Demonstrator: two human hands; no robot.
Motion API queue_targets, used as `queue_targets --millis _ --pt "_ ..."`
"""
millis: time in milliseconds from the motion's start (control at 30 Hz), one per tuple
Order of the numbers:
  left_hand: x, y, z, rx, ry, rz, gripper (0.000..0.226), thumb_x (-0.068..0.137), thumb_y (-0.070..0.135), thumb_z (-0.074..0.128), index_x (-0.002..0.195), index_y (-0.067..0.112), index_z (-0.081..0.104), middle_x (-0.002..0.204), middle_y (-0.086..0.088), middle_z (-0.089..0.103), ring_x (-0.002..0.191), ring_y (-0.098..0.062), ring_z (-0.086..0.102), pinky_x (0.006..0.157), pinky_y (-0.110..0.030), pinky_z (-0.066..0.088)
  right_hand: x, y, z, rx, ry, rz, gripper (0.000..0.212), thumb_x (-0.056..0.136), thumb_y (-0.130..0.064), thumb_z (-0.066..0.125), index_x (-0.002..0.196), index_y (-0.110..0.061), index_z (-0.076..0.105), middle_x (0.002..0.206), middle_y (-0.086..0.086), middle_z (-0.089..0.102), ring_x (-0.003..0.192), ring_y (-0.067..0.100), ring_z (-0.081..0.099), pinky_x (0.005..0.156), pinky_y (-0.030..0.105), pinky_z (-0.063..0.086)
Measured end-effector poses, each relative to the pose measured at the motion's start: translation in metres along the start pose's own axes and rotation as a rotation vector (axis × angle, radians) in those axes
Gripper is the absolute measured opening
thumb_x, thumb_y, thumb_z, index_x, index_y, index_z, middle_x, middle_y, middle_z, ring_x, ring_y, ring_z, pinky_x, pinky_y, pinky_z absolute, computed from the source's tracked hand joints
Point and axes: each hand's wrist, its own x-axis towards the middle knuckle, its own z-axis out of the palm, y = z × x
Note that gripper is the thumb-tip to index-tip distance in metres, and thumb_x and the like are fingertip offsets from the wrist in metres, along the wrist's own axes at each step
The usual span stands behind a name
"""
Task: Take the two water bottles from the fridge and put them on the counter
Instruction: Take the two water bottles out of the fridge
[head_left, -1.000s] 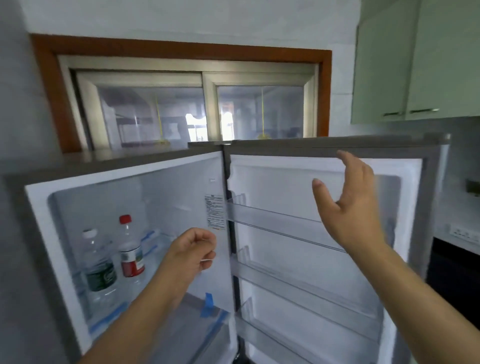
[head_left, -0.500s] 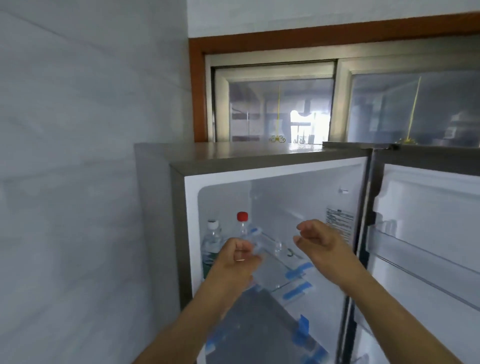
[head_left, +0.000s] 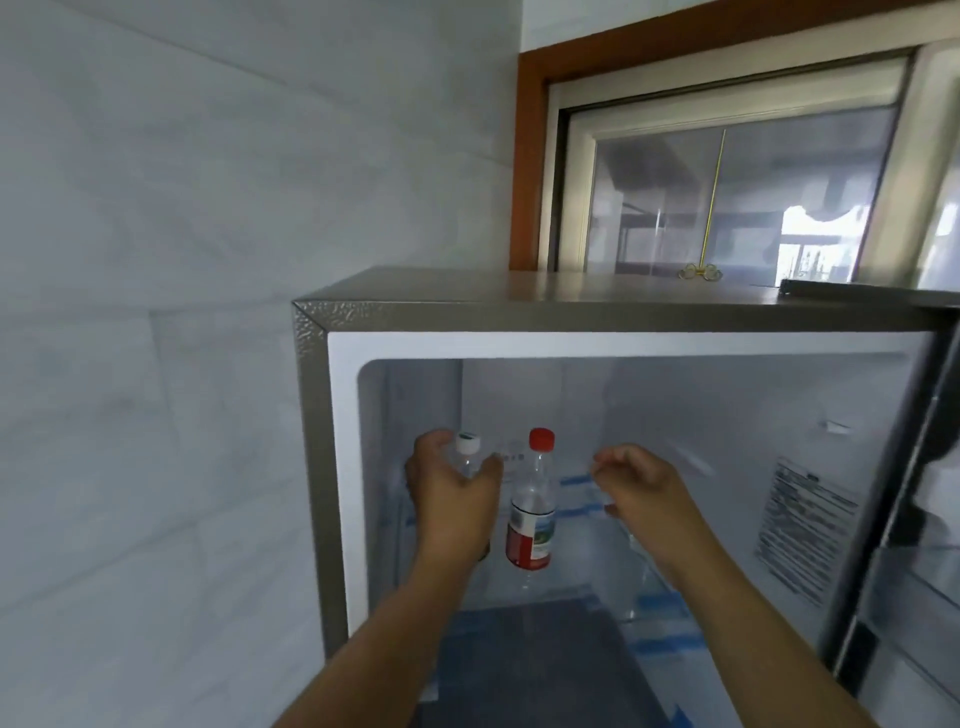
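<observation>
Two clear water bottles stand side by side inside the open fridge (head_left: 597, 319). The white-capped bottle (head_left: 468, 448) is on the left, mostly hidden behind my left hand (head_left: 454, 493), whose fingers curl around its upper body; whether they grip it tight I cannot tell. The red-capped bottle (head_left: 532, 512), with a red label, stands free just to the right. My right hand (head_left: 641, 493) hovers to the right of that bottle, fingers loosely curled and empty, not touching it.
A grey tiled wall (head_left: 156, 364) closes the left side, right next to the fridge. The open fridge door (head_left: 930, 519) stands at the right edge. A window with a brown frame (head_left: 727, 197) sits behind the fridge top. Blue tape strips mark the glass shelves.
The view has shifted left and closer to the fridge interior. Both hands have reached deeper inside; my left hand has gone from in front of the bottles to around the white-capped one.
</observation>
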Motion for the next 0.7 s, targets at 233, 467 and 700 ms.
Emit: queue_targets --millis 233,467,700 --pt "0.052 -0.03 0.037 0.218 0.114 0.001 0.08 0.073 0.031 0.082 0.139 0.016 0.039 0.135 -0.013 0.053 0.116 -0.031 0.057 0.097 -0.051 0.051 -0.004 0.016 -0.004 0.041 -0.032 0.015 0.01 0.092 -0.019 0.065 0.099 -0.014 0.069 0.093 0.002 0.07 0.088 0.017 0.064 0.096 0.05 0.055" --pt "0.046 -0.066 0.036 0.136 0.074 0.028 0.057 0.073 0.019 0.085 0.118 0.017 0.051 0.113 -0.006 0.065 0.095 -0.026 0.066 0.084 -0.04 0.059 0.011 0.029 0.006 0.052 -0.057 0.045 0.04 0.089 -0.028 0.071 0.127 -0.021 0.057 0.125 0.007 0.066 0.109 0.024 0.064 0.087 0.035 0.053" --pt "0.036 -0.083 0.03 0.067 0.108 0.085 0.055 0.071 0.018 0.086 0.117 0.022 0.056 0.115 0.0 0.065 0.1 -0.018 0.065 0.078 -0.015 0.047 0.04 0.031 0.06 -0.01 -0.139 -0.022 0.061 0.088 -0.026 0.075 0.141 -0.028 0.044 0.126 -0.002 0.048 0.114 0.019 0.051 0.097 0.038 0.049"
